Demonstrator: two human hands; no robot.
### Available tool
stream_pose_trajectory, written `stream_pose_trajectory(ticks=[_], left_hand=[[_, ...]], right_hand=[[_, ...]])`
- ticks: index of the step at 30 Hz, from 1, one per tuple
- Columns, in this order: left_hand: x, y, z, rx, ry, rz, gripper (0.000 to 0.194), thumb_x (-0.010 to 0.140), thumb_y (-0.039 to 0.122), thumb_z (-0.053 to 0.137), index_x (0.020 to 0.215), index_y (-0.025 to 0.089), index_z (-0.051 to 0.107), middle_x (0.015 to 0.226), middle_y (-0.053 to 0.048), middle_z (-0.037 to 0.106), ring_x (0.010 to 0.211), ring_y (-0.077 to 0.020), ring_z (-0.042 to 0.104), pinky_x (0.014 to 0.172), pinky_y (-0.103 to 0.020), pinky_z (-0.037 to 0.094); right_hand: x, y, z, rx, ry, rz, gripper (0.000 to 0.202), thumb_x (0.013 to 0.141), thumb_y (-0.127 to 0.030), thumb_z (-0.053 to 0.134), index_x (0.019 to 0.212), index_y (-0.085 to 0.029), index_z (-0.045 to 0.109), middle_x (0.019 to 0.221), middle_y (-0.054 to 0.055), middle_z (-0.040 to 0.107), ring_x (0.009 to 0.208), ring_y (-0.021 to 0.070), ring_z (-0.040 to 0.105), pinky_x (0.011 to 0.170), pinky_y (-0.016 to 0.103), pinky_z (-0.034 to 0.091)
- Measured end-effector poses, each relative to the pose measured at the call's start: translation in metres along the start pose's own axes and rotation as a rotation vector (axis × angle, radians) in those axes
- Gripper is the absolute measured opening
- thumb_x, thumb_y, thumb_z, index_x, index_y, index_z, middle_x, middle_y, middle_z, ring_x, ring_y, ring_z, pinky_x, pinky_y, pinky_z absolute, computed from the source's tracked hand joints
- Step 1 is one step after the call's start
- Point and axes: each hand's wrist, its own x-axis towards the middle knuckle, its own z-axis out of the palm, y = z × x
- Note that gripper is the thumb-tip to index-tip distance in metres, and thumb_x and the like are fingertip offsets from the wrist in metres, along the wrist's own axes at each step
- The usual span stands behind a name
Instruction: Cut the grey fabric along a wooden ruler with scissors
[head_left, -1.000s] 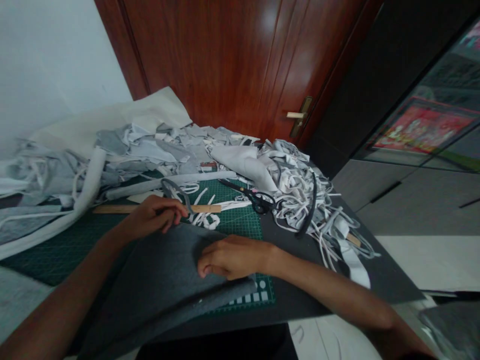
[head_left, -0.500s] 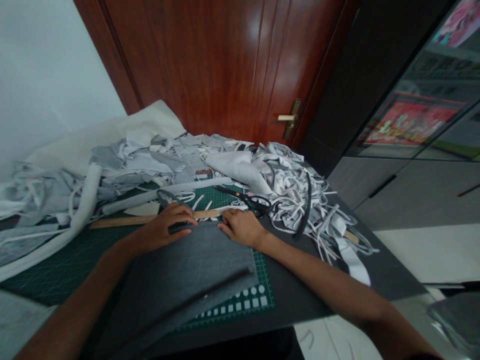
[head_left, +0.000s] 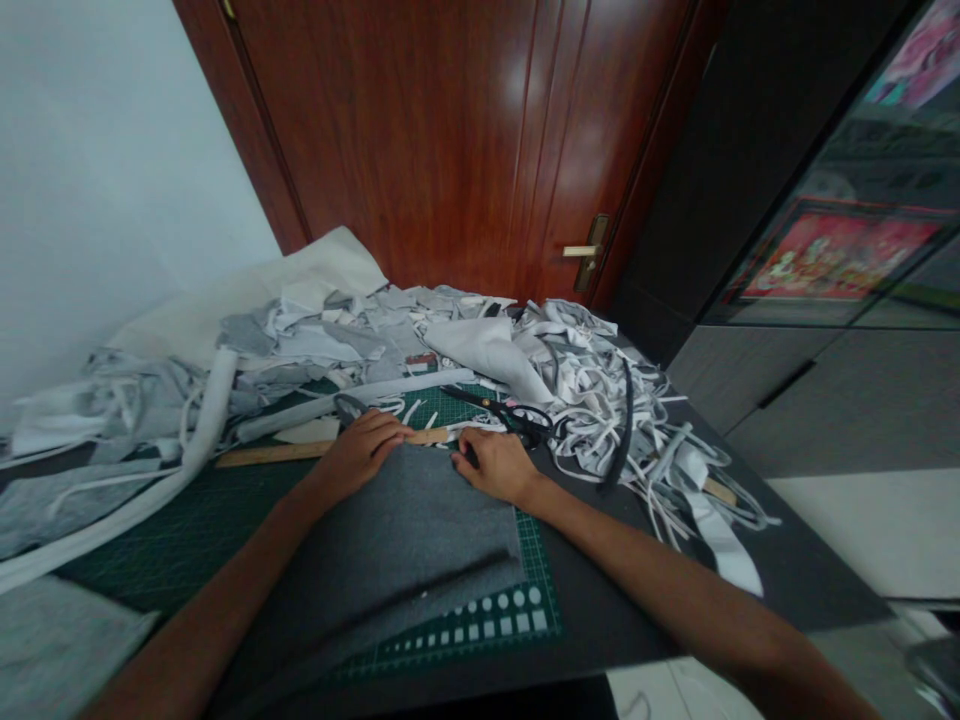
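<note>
A dark grey cloth (head_left: 420, 520) lies over a green cutting mat (head_left: 546, 570), a darker strip (head_left: 427, 592) across its near part. My left hand (head_left: 364, 450) rests at the cloth's far left edge, fingers pressed together by a wooden ruler (head_left: 274, 454); whatever they pinch is too small to make out. My right hand (head_left: 491, 462) is at the cloth's far right corner, fingers curled; what lies under them is hidden. Black scissors (head_left: 499, 408) lie just beyond my right hand. A dark grey strip (head_left: 349, 408) shows behind my left hand.
Grey and white fabric scraps (head_left: 322, 335) are heaped along the back. A tangle of thin strips (head_left: 600, 400) lies at the right. A long pale roll (head_left: 206, 430) curves down the left. Another grey cloth (head_left: 64, 645) is at the near left.
The view has shifted, so the table sits slightly lower and further right. My left fingers have closed together from a wider spread. My right hand remains near the cloth's far corner.
</note>
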Motion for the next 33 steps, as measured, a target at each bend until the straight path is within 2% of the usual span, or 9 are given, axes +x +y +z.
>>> stream_pose_trajectory(ticks=[5, 10, 13, 16, 24, 28, 33], left_hand=[[0.002, 0.017, 0.001, -0.007, 0.036, -0.006, 0.034, 0.107, 0.036, 0.042, 0.112, 0.024, 0.074, 0.108, -0.008, 0.074, 0.109, -0.0263, 0.064, 0.103, -0.043, 0.052], [0.001, 0.034, 0.006, -0.077, -0.097, 0.044, 0.031, 0.109, 0.038, 0.044, 0.120, 0.026, 0.071, 0.118, -0.007, 0.072, 0.117, -0.0250, 0.062, 0.105, -0.040, 0.051], [0.000, 0.038, 0.008, -0.063, -0.136, 0.045, 0.029, 0.108, 0.038, 0.049, 0.123, 0.027, 0.070, 0.122, -0.007, 0.071, 0.120, -0.0264, 0.061, 0.107, -0.042, 0.049], [0.001, 0.037, 0.009, -0.047, -0.109, 0.045, 0.027, 0.107, 0.038, 0.051, 0.122, 0.027, 0.071, 0.122, -0.006, 0.072, 0.119, -0.0276, 0.061, 0.107, -0.043, 0.048], [0.006, 0.028, 0.009, -0.036, -0.026, -0.005, 0.028, 0.105, 0.039, 0.049, 0.112, 0.026, 0.073, 0.109, -0.006, 0.076, 0.110, -0.0283, 0.064, 0.102, -0.046, 0.048], [0.005, 0.027, 0.011, -0.065, 0.020, -0.061, 0.033, 0.104, 0.045, 0.049, 0.099, 0.023, 0.073, 0.097, -0.006, 0.076, 0.100, -0.0273, 0.065, 0.098, -0.043, 0.049], [0.002, 0.028, 0.014, -0.093, 0.049, -0.149, 0.042, 0.103, 0.050, 0.046, 0.082, 0.022, 0.068, 0.085, -0.006, 0.073, 0.087, -0.0240, 0.067, 0.087, -0.037, 0.052]], right_hand=[[0.000, -0.001, -0.003, 0.014, -0.018, 0.006, 0.017, 0.105, -0.034, 0.061, 0.113, -0.020, 0.069, 0.110, 0.007, 0.078, 0.097, 0.0213, 0.073, 0.079, 0.029, 0.043], [0.000, -0.005, -0.004, -0.061, -0.039, 0.036, 0.027, 0.112, -0.034, 0.049, 0.117, -0.018, 0.069, 0.115, 0.011, 0.077, 0.105, 0.0230, 0.072, 0.084, 0.030, 0.048], [0.001, -0.005, -0.003, -0.130, 0.001, -0.002, 0.030, 0.114, -0.032, 0.046, 0.119, -0.014, 0.070, 0.119, 0.014, 0.074, 0.114, 0.0253, 0.069, 0.094, 0.033, 0.051], [0.002, -0.003, -0.002, -0.170, 0.022, -0.053, 0.034, 0.114, -0.031, 0.044, 0.117, -0.012, 0.073, 0.118, 0.015, 0.074, 0.116, 0.0263, 0.067, 0.104, 0.037, 0.048], [0.002, 0.006, -0.009, -0.128, -0.088, 0.026, 0.041, 0.116, -0.040, 0.042, 0.123, -0.016, 0.074, 0.118, 0.013, 0.079, 0.111, 0.0246, 0.076, 0.092, 0.029, 0.052], [0.003, 0.014, -0.008, -0.098, -0.054, 0.020, 0.035, 0.115, -0.041, 0.046, 0.130, -0.020, 0.069, 0.115, 0.010, 0.081, 0.106, 0.0253, 0.078, 0.088, 0.031, 0.053], [0.005, 0.025, 0.000, 0.010, 0.004, -0.091, 0.024, 0.111, -0.035, 0.058, 0.129, -0.024, 0.067, 0.119, 0.006, 0.080, 0.104, 0.0235, 0.078, 0.087, 0.030, 0.053]])
